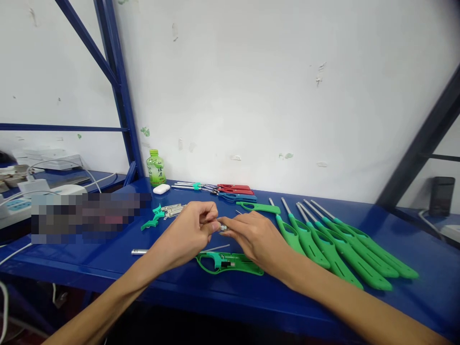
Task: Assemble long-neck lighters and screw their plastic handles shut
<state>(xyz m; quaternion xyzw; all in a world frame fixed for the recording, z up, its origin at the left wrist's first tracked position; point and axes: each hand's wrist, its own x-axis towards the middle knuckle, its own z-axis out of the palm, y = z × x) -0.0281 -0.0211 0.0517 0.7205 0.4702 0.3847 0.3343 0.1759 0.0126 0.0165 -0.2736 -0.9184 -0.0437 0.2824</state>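
My right hand (257, 235) pinches a small silvery part (223, 228) between its fingertips. Right beside it, my left hand (197, 227) is closed in a pinch, its thumb tip touching or nearly touching that part; what lies within its fingers is hidden. Below both hands lies an opened green lighter shell (247, 265) with a teal trigger (214, 260) and a black and metal piece inside. A metal lighter tube (139, 251) sticks out to the left, partly covered by my left forearm. A thin tube or wire (219, 247) lies along the shell's top edge.
Several green long-neck lighters (334, 254) fan out at right. Another green shell (264, 208) lies behind my right hand. Teal triggers (154, 218) and metal pieces (171, 211) are left; red lighters (233, 187), blue lighters (235, 196), a bottle (155, 168) and white case (161, 189) stand behind.
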